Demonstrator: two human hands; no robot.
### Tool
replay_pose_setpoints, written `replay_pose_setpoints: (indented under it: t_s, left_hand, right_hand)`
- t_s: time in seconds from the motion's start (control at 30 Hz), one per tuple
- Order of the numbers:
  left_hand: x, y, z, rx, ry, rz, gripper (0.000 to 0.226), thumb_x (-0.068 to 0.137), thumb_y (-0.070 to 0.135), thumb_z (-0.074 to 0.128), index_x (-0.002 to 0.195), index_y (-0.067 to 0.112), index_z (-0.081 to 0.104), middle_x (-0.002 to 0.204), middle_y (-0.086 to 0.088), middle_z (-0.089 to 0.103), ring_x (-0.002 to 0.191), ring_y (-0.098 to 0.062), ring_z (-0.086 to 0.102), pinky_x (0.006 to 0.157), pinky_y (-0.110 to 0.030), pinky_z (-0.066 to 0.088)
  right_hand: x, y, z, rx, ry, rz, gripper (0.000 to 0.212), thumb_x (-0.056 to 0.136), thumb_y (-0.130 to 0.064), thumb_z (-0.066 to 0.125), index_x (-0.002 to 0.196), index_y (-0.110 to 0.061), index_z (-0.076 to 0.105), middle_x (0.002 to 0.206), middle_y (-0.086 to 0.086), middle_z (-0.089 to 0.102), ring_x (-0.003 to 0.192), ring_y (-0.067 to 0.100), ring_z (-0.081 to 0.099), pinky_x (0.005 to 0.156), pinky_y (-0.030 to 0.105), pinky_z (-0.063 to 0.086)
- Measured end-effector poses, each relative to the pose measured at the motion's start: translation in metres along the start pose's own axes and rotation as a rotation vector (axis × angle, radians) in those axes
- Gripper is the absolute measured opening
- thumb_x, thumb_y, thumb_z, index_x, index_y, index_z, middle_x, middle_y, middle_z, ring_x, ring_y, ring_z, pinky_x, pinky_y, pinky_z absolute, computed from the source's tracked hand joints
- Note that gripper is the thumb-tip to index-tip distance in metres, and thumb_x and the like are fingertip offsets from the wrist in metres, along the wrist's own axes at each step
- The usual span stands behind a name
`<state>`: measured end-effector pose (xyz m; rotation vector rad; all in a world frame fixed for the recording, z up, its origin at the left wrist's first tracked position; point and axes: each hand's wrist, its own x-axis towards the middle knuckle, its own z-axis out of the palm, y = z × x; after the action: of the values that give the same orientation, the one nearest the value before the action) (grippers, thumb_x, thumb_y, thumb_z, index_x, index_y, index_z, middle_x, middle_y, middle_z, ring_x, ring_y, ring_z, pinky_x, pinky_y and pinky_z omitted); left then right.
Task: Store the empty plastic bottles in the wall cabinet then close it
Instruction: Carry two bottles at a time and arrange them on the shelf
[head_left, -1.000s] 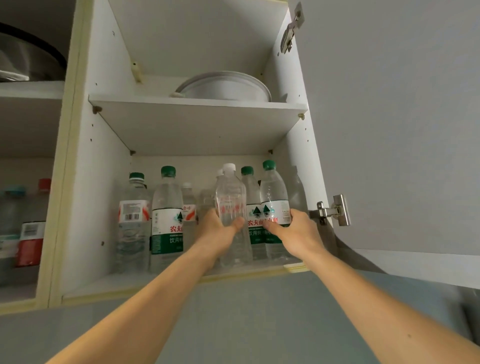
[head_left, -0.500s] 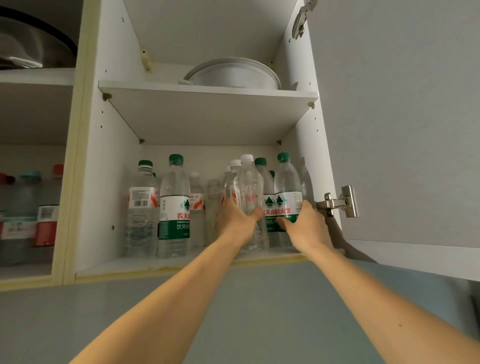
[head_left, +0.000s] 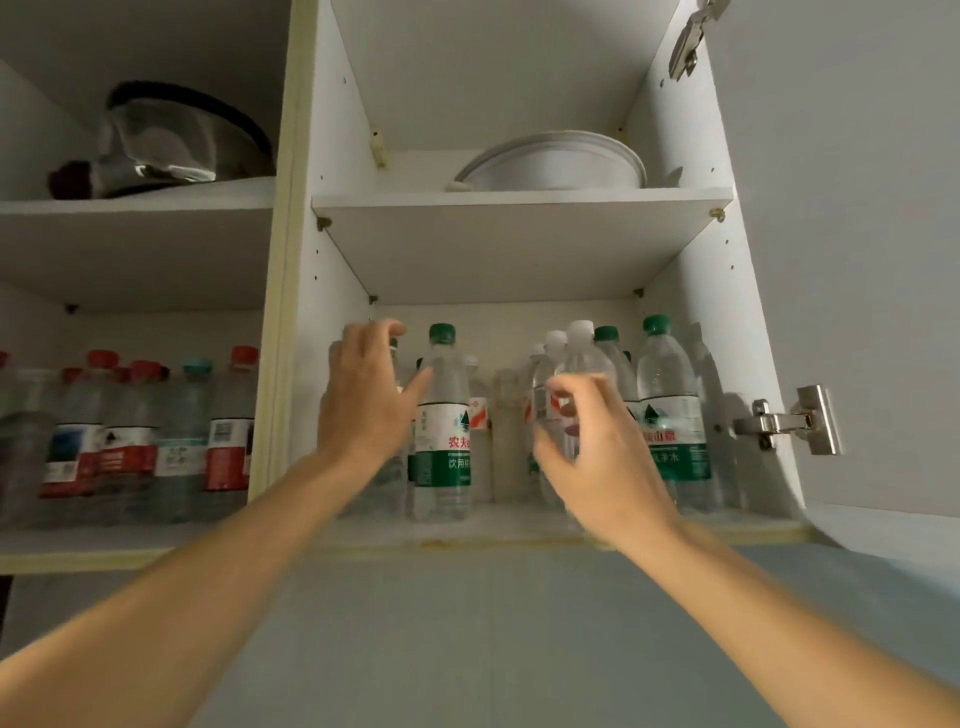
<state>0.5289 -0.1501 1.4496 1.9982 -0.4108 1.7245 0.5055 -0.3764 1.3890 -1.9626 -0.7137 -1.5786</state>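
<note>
Up inside wall cabinet, lower shelf: row of empty plastic bottles standing upright. Green-capped bottle left of centre, green-and-white label reading 农夫 and 饮用; rightmost green label showing 山泉 and 水. White-capped clear bottle between them, red-marked label too blurred to read. Left hand raised, fingers spread wide, holding nothing, in front of leftmost bottle. Right hand loosely curled just before white-capped bottle, gripping nothing. Bare strip of shelf along near edge. Door swung open at right, hinge exposed.
</note>
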Motion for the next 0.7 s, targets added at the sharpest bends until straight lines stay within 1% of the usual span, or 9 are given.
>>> replay_pose_setpoints:
  t_s: [0.07, 0.17, 0.23, 0.3, 0.33, 0.37, 0.43, 0.53, 0.7]
  left_hand:
    - [0.011, -0.023, -0.013, 0.087, -0.007, 0.042, 0.054, 0.09, 0.038, 0.072, 0.134, 0.017, 0.047, 0.137, -0.004, 0.046, 0.124, -0.021, 0.046, 0.091, -0.026, 0.037]
    - [0.027, -0.036, -0.016, 0.148, -0.128, 0.062, 0.062, 0.09, 0.034, 0.072, 0.142, 0.017, 0.042, 0.146, -0.006, 0.042, 0.126, -0.027, 0.05, 0.095, -0.032, 0.042]
    - [0.04, -0.034, -0.007, 0.171, -0.274, -0.021, 0.072, 0.09, 0.031, 0.073, 0.149, 0.021, 0.033, 0.15, -0.008, 0.04, 0.109, -0.024, 0.058, 0.08, -0.027, 0.048]
    - [0.056, -0.034, 0.004, 0.215, -0.42, -0.104, 0.081, 0.089, 0.027, 0.074, 0.153, 0.025, 0.025, 0.15, -0.011, 0.038, 0.091, -0.019, 0.057, 0.06, -0.022, 0.043]
    - [0.064, -0.036, 0.009, 0.231, -0.476, -0.117, 0.086, 0.088, 0.026, 0.075, 0.155, 0.027, 0.021, 0.151, -0.013, 0.037, 0.09, -0.02, 0.057, 0.059, -0.025, 0.044]
    - [0.072, -0.038, 0.012, 0.255, -0.526, -0.116, 0.092, 0.087, 0.027, 0.077, 0.157, 0.028, 0.017, 0.153, -0.014, 0.035, 0.096, -0.024, 0.06, 0.064, -0.029, 0.049]
    - [0.086, -0.042, 0.015, 0.349, -0.644, -0.1, 0.104, 0.081, 0.033, 0.081, 0.16, 0.03, 0.012, 0.156, -0.014, 0.033, 0.115, -0.033, 0.058, 0.085, -0.041, 0.055]
    - [0.093, -0.05, 0.02, 0.457, -0.821, -0.07, 0.119, 0.07, 0.043, 0.089, 0.161, 0.025, 0.012, 0.159, -0.01, 0.035, 0.137, -0.034, 0.045, 0.108, -0.05, 0.045]
    - [0.091, -0.056, 0.028, 0.447, -0.799, -0.054, 0.116, 0.066, 0.038, 0.092, 0.157, 0.027, 0.023, 0.155, -0.008, 0.042, 0.133, -0.034, 0.049, 0.106, -0.05, 0.047]
  right_hand:
    - [0.011, -0.014, 0.021, 0.045, -0.126, 0.074, 0.054, 0.093, -0.044, 0.064, 0.139, -0.024, 0.045, 0.129, -0.009, 0.049, 0.106, 0.008, 0.056, 0.089, 0.027, 0.05]
    - [0.028, -0.027, 0.054, 0.135, -0.307, 0.303, 0.082, 0.088, -0.049, 0.071, 0.152, -0.02, 0.03, 0.145, 0.001, 0.047, 0.123, 0.019, 0.054, 0.103, 0.037, 0.048]
    - [0.039, -0.031, 0.073, 0.24, -0.388, 0.448, 0.092, 0.085, -0.044, 0.076, 0.155, -0.017, 0.023, 0.149, 0.007, 0.047, 0.129, 0.026, 0.053, 0.106, 0.042, 0.048]
    - [0.047, -0.03, 0.087, 0.348, -0.433, 0.536, 0.09, 0.083, -0.037, 0.08, 0.151, -0.015, 0.025, 0.142, 0.009, 0.054, 0.12, 0.026, 0.061, 0.099, 0.045, 0.055]
    - [0.051, -0.027, 0.093, 0.368, -0.45, 0.56, 0.088, 0.082, -0.034, 0.082, 0.148, -0.016, 0.027, 0.137, 0.009, 0.057, 0.115, 0.025, 0.063, 0.094, 0.044, 0.058]
    - [0.054, -0.025, 0.097, 0.376, -0.466, 0.575, 0.085, 0.081, -0.032, 0.083, 0.146, -0.016, 0.03, 0.134, 0.008, 0.058, 0.111, 0.025, 0.065, 0.091, 0.044, 0.059]
    - [0.059, -0.019, 0.102, 0.379, -0.494, 0.584, 0.082, 0.08, -0.029, 0.084, 0.143, -0.018, 0.033, 0.13, 0.006, 0.059, 0.108, 0.025, 0.065, 0.088, 0.044, 0.06]
    - [0.064, -0.007, 0.107, 0.353, -0.521, 0.569, 0.075, 0.08, -0.028, 0.084, 0.138, -0.02, 0.036, 0.125, 0.005, 0.061, 0.106, 0.024, 0.065, 0.083, 0.043, 0.062]
    - [0.074, 0.01, 0.111, 0.277, -0.624, 0.562, 0.068, 0.081, -0.032, 0.083, 0.133, -0.019, 0.041, 0.123, 0.005, 0.061, 0.103, 0.024, 0.066, 0.077, 0.042, 0.063]
